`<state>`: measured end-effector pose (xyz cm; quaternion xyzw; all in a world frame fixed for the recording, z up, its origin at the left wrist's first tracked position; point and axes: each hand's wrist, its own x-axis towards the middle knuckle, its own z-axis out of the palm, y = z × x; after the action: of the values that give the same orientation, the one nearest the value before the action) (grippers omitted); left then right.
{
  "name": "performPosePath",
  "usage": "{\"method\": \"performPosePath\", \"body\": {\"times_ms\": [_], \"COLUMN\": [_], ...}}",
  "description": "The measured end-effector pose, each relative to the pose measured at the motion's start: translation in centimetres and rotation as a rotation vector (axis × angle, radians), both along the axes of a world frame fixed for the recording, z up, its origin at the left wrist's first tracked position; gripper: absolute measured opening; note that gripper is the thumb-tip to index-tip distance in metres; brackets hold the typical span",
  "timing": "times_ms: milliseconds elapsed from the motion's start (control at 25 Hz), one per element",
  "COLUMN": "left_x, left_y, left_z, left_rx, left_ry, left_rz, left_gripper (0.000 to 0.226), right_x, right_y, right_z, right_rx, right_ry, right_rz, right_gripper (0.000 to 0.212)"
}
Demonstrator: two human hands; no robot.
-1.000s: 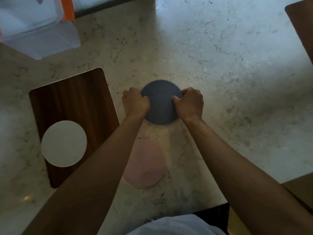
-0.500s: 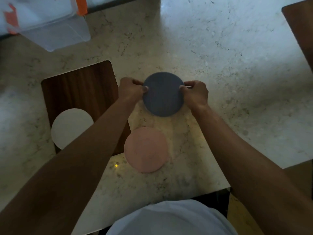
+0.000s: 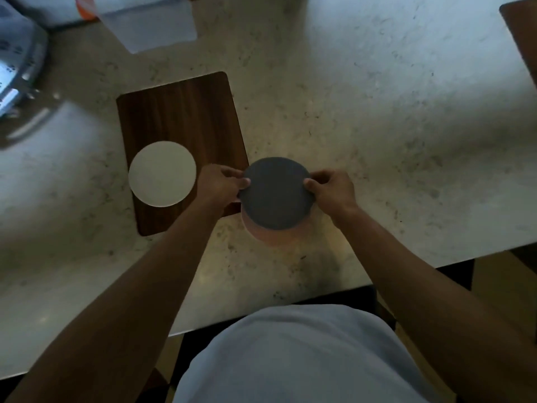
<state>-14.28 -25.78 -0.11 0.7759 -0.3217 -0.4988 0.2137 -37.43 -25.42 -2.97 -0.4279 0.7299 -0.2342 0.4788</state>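
Bare tabletop point(image 3: 377, 112) lies open right of and beyond the grey disc point(image 3: 277, 193); on its left a wooden board point(image 3: 180, 112) bearing a white disc point(image 3: 162, 173) crowds close, a clear container point(image 3: 151, 21) farther back.

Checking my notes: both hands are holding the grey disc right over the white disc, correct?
Not quite. The head view shows the left hand and right hand holding the grey disc over the pink disc; the white disc lies apart on the wooden board.

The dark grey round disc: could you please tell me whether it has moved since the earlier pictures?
Yes. The dark grey round disc came towards the person: from beyond the pink round disc to over it, covering most of it.
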Motion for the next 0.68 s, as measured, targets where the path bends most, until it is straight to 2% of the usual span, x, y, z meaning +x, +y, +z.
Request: {"method": "performPosePath", "body": {"times_ms": [200,360,520,680], "left_x": [-0.1,-0.7,-1.3,-2.0], "left_y": [3.5,4.5,5.3,5.4], "left_z": [-1.6,-2.5,-3.0,-3.2], "left_rx": [-0.063,-0.113,-0.132,-0.126], "left_ry": [-0.206,-0.268,-0.418,-0.479], "left_rz": [-0.133,-0.146,-0.281,-0.337], "left_gripper": [0.017,0.020,0.017,0.021], "right_x": [1.1,1.2,1.3,1.9], "right_y": [2.2,2.7,3.5,4.4], "right_z": [-0.7,-0.7,-0.6,-0.4], "right_rx": [-0.005,-0.014,-0.009,-0.072], "right_ry": [0.189,0.284,0.332,0.452], "right_rz": [0.100,0.109,0.102,0.147], "right_gripper": [0.021,0.020,0.023,0.022]}}
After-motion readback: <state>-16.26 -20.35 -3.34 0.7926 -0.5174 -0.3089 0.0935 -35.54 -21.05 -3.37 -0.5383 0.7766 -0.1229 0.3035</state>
